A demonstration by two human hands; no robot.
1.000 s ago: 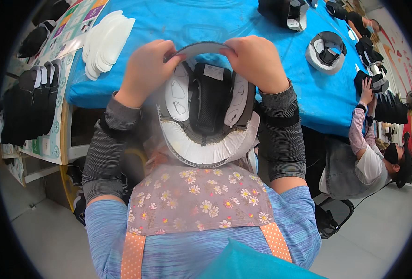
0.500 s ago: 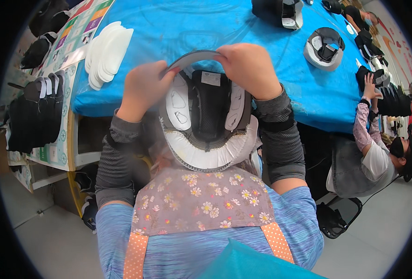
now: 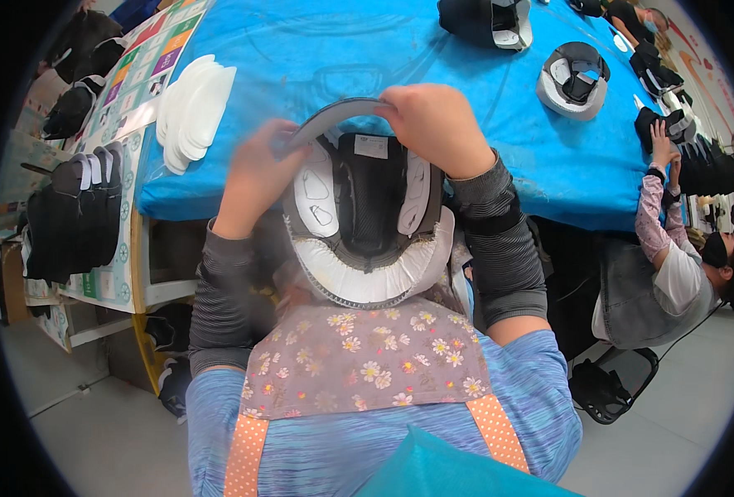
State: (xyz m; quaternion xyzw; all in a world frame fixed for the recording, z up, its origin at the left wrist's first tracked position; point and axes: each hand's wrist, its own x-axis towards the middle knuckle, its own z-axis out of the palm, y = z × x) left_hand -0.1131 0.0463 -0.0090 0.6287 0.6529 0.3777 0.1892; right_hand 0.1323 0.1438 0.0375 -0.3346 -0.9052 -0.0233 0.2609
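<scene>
In front of my chest is a padded helmet liner point(image 3: 357, 269), black inside with white side pads and a gathered white edge nearest me. A stiff grey curved strip point(image 3: 334, 113) arches over its far end. My right hand point(image 3: 443, 131) is closed, pinching the strip's right part between thumb and fingers. At the strip's left end, my left hand point(image 3: 259, 178) is closed on it too, its fingertips slightly blurred. Where the strip meets the liner underneath is partly hidden by my hands.
A blue-covered table point(image 3: 301, 50) lies ahead. On it are stacked white curved sheets point(image 3: 195, 116), a finished-looking liner point(image 3: 572, 103) and a black liner point(image 3: 487, 25). Black pieces point(image 3: 73, 219) hang at the left. A co-worker point(image 3: 673, 265) handles black parts at the right.
My left fingers have shifted slightly on the strip, with the thumb now further over it. My right hand still grips it. The surroundings shift a little in view.
</scene>
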